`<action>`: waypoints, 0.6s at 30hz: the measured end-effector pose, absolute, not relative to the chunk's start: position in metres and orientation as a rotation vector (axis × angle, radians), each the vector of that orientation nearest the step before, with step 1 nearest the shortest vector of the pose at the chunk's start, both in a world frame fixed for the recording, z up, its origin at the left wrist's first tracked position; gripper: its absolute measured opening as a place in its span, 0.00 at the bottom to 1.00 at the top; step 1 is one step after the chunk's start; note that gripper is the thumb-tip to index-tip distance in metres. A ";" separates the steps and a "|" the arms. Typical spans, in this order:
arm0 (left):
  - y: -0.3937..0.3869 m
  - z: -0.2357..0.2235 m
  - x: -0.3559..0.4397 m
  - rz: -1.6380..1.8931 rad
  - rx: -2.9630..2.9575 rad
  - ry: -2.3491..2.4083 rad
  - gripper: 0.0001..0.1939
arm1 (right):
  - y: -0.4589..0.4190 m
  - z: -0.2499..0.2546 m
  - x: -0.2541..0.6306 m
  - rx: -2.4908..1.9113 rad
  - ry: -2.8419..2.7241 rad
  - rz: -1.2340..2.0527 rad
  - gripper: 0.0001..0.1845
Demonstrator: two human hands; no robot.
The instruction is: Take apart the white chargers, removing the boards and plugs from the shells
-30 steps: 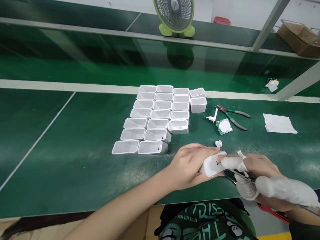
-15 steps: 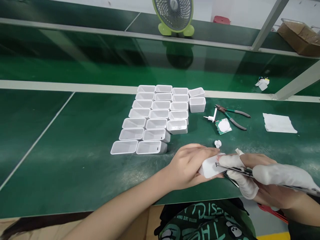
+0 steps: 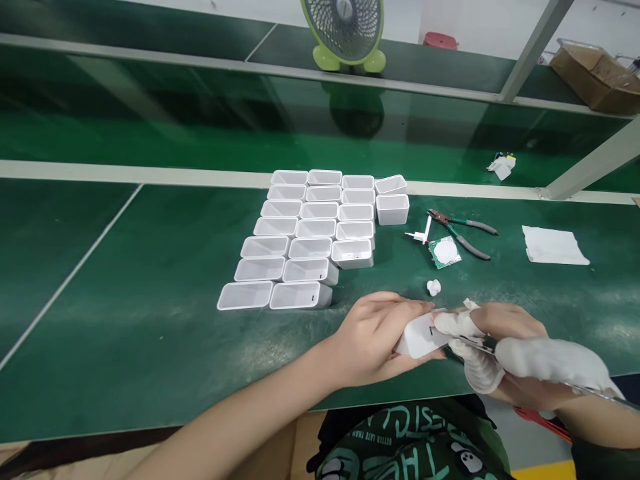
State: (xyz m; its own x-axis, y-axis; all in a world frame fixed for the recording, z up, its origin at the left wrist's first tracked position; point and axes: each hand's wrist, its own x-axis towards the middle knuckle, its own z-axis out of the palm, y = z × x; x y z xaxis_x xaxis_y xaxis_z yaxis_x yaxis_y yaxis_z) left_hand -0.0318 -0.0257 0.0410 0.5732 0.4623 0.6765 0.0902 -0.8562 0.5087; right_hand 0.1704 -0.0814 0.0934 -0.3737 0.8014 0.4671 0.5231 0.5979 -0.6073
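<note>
My left hand (image 3: 383, 337) is wrapped round a small white plastic case (image 3: 419, 337), tilted with its end face toward my right hand. That face has a small dark slot. My right hand (image 3: 520, 353) grips thin metal tweezers (image 3: 480, 345), whose long shank runs out behind the palm to the right. White wraps cover several of its fingers. Thumb and fingertips of this hand sit close against the case's right edge; the tweezers' tip is partly hidden by them. Just beyond the hands lies a small white plastic piece (image 3: 433, 287).
Rows of white open boxes (image 3: 310, 247) stand left of centre. Pliers (image 3: 463, 233), a green circuit board (image 3: 445, 252), a white bent part (image 3: 423, 232) and a white sheet (image 3: 554, 246) lie to the right. A fan (image 3: 345, 30) stands on the shelf behind.
The tweezers' tip has drawn back to the right from the case's face, leaving the slot in plainer view. My right hand has shifted slightly left; the left keeps its hold.
</note>
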 end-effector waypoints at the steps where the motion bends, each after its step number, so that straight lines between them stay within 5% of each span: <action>1: -0.026 0.042 -0.032 1.190 2.394 0.453 0.18 | -0.080 0.093 0.170 -0.992 -2.102 0.438 0.08; 18: -0.032 0.045 -0.033 1.115 2.459 0.512 0.14 | -0.088 0.077 0.174 -1.104 -2.143 0.378 0.12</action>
